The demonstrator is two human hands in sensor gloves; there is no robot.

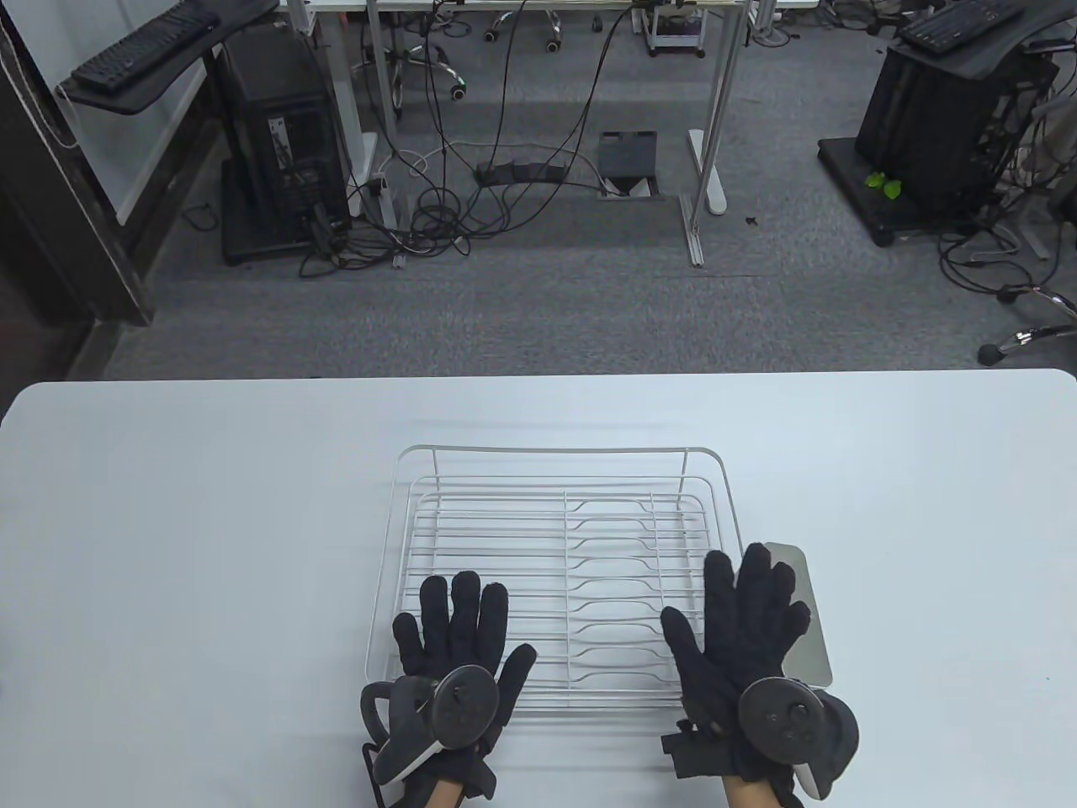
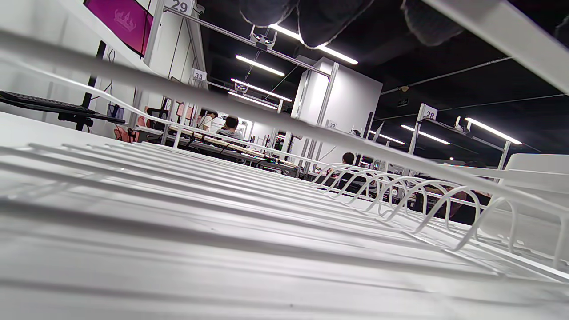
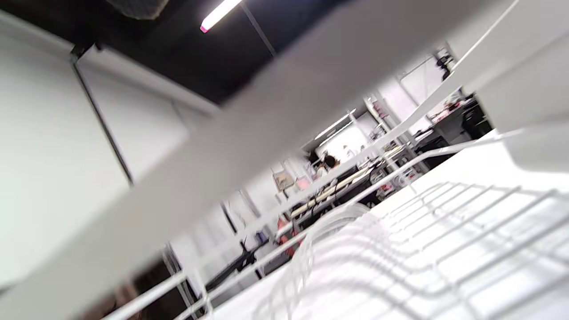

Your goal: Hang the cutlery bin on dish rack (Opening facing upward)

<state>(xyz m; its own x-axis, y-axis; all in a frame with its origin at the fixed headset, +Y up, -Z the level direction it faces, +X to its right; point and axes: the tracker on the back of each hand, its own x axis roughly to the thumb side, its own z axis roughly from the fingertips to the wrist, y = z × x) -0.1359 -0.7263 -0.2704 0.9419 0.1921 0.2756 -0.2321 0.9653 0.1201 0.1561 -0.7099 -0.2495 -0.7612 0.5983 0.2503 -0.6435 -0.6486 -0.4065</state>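
1. Table view: we log the dish rack (image 1: 555, 581) mid-table; left hand (image 1: 458, 644) and right hand (image 1: 740, 627) lie flat, fingers spread, grasping nothing. The cutlery bin (image 1: 799, 614) lies beside the rack's right rim, partly under the right hand (presumably awaiting pickup).
2. Left wrist view: rack wires (image 2: 266, 186), fingertips (image 2: 329, 20) above, unclenched.
3. Right wrist view: blurred rack rim (image 3: 275, 115); hand unseen.

Both hands in from 6 o'clock, palms down, black gloves, tracker strapped on the back of each. Left hand (image 1: 458, 652): fingers (image 2: 329, 18) spread flat, pointing to 12, thumb out toward 2. Right hand (image 1: 740, 631): fingers splayed, pointing to roughly 12–1, thumb out toward 10. Neither is curled around anything. Bare wrists just visible at the bottom edge. Right fingers not discernible in the right wrist view.
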